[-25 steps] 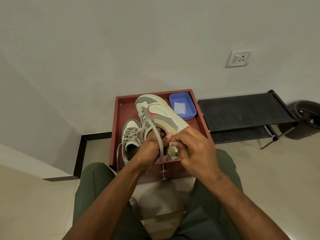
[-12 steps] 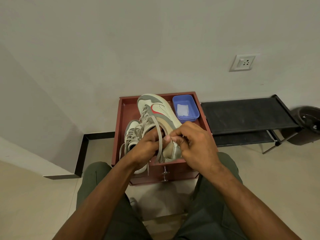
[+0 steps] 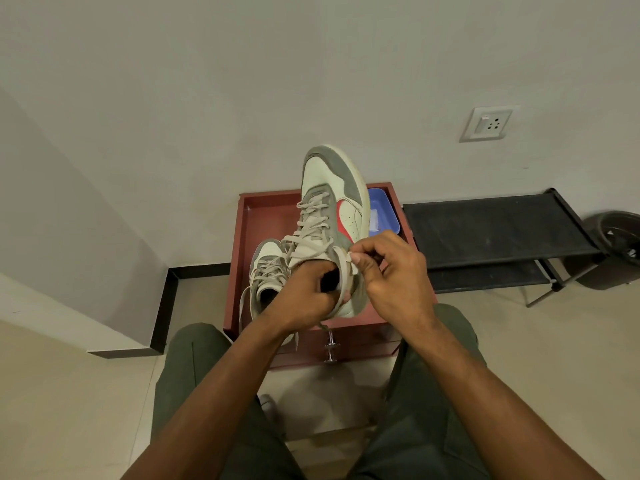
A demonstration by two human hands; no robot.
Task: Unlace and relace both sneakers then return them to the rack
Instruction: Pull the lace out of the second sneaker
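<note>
Held aloft, toe up and tilted toward the wall: a grey-and-cream sneaker (image 3: 332,209) with a red side stripe, laces still crossed through most of its eyelets. Gripped at the collar by the left hand (image 3: 308,296), fingers curled into the shoe's opening. Pinched between thumb and forefinger of the right hand (image 3: 391,271): a flat lace end (image 3: 343,268) at the top eyelet, the remaining fingers loosely bent. Resting just behind and to the left, partly hidden by the left wrist: the second sneaker (image 3: 268,268), also laced, one lace trailing over the front edge of a reddish-brown wooden tray (image 3: 249,237) atop a small drawer unit with a metal knob (image 3: 330,349). Tucked in the tray's far right corner, mostly behind the raised shoe: a blue plastic tub (image 3: 384,209). Standing bare to the right: a black two-tier shoe rack (image 3: 495,226), well apart from both shoes, with a dark bin (image 3: 613,247) beyond it and a wall socket (image 3: 488,123) above. Step in hand, by the look of it: early unlacing of the first shoe, starting at the top eyelet. Next move likely calling for a steady pull to draw the lace end free of that eyelet while keeping the shoe braced, then loosening crossing by crossing toward the toe.
</note>
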